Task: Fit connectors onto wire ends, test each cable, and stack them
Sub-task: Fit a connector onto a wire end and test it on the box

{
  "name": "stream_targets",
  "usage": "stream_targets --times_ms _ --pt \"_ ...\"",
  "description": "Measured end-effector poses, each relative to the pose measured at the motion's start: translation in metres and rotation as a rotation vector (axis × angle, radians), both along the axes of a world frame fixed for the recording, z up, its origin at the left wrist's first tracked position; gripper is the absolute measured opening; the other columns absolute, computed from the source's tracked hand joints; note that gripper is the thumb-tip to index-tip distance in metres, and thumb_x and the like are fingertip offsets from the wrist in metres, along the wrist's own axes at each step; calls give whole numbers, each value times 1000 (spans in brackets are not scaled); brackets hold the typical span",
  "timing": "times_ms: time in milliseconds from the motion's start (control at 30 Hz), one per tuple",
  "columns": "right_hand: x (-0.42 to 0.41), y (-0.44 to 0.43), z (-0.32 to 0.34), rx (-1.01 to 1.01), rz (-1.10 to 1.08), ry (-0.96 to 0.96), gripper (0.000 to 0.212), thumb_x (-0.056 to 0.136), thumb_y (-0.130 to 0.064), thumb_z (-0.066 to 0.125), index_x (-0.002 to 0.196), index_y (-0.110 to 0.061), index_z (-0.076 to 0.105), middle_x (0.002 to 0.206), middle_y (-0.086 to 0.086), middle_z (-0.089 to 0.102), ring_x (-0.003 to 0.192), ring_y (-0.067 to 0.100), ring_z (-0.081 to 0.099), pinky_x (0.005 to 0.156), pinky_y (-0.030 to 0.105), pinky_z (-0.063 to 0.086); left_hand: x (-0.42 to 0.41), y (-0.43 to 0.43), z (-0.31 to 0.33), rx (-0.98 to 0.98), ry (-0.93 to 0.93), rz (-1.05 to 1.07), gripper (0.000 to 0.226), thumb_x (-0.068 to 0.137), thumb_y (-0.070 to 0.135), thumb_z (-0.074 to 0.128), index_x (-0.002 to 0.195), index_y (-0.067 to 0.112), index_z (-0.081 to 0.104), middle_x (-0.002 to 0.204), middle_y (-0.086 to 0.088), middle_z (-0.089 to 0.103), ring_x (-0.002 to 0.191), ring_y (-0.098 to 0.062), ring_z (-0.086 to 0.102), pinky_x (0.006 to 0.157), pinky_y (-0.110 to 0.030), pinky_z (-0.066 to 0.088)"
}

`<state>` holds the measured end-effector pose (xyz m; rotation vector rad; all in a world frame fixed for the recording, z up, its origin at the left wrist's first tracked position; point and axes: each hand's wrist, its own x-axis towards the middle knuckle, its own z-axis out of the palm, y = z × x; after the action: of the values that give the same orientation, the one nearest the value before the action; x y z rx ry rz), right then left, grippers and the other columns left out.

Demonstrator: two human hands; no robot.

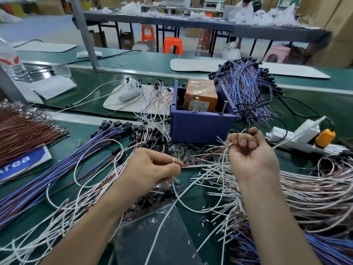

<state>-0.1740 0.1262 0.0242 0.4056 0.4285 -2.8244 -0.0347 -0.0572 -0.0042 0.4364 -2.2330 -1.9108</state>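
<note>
My left hand (pixel 152 167) pinches one end of a thin brown wire (pixel 202 159) between thumb and forefinger. My right hand (pixel 250 150) is curled round the wire's other end, palm toward me, just in front of the blue bin (pixel 200 125). The wire runs taut between the two hands above a heap of small clear connectors (pixel 177 150). Loose white wires (pixel 219 175) lie under and around both hands. Blue and brown cables with black connectors (pixel 118 129) fan out to the left.
The blue bin holds an orange box (pixel 200 96). A second bundle of blue cables (pixel 246 87) lies behind it. A white power strip (pixel 301 136) with an orange plug sits at right. Brown wires (pixel 24 131) lie far left, a clear plastic bag (pixel 152 232) in front.
</note>
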Motion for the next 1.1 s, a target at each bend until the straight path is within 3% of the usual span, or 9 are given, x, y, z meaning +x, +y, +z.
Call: stream_targets --times_ms 100,267,333,400,567,700,867,1000,1100 --pt "3 0 1 306 72 98 25 104 -9 47 81 -11 57 51 -4 27 46 14 26 52 26 32 -2 -1 1 8 69 101 20 81 1 81 79 21 85 59 -7 70 52 -10 59 53 -17 48" --pt "18 -12 4 1211 360 690 33 101 -7 57 78 -18 78 64 0 68 50 3 53 47 15 37 -4 -4 1 112 184 212 19 78 2 81 81 20 85 67 -10 73 55 -12 56 56 -18 49" --pt "27 -22 1 1404 459 867 29 100 -9 60 81 -21 79 78 -4 77 69 5 69 67 22 53 -5 -6 0 154 209 237 20 80 3 79 83 21 85 71 -13 73 56 -12 55 56 -19 49" --pt "30 -26 -4 1517 549 972 22 98 -17 64 84 -25 80 84 -7 78 88 13 73 86 37 57 -6 -10 -1 180 220 252 23 85 2 76 85 23 85 74 -11 75 57 -11 55 56 -18 49" --pt "31 -26 -10 1545 786 1005 17 97 -25 66 86 -25 80 66 -6 72 63 1 59 67 25 43 -8 -11 -4 174 221 282 30 91 1 71 86 27 84 71 -7 74 55 -8 53 55 -16 46" --pt "28 -26 -8 1519 728 938 22 95 -25 68 77 -28 80 53 -6 58 52 6 46 60 30 37 -11 -8 -7 174 224 318 31 91 -2 70 81 23 84 68 -6 73 54 -7 53 54 -14 46" --pt "23 -23 -10 1655 548 790 28 94 -23 65 69 -26 78 48 -9 55 52 12 45 57 31 36 -10 -19 -6 243 270 414 26 91 -3 68 80 16 82 67 -5 71 56 -8 57 55 -14 49" --pt "21 -21 -8 1432 506 710 28 97 -15 63 72 -16 77 51 -5 56 44 3 43 52 23 34 -7 -18 -7 198 229 327 5 85 14 77 84 15 82 72 -9 76 51 -11 60 51 -19 52" --pt "27 -28 -8 1348 516 732 31 99 -12 62 72 -15 76 52 -4 57 41 0 43 47 14 34 -9 -7 -11 129 148 277 5 84 14 80 88 12 80 73 -13 76 45 -15 61 41 -20 47"
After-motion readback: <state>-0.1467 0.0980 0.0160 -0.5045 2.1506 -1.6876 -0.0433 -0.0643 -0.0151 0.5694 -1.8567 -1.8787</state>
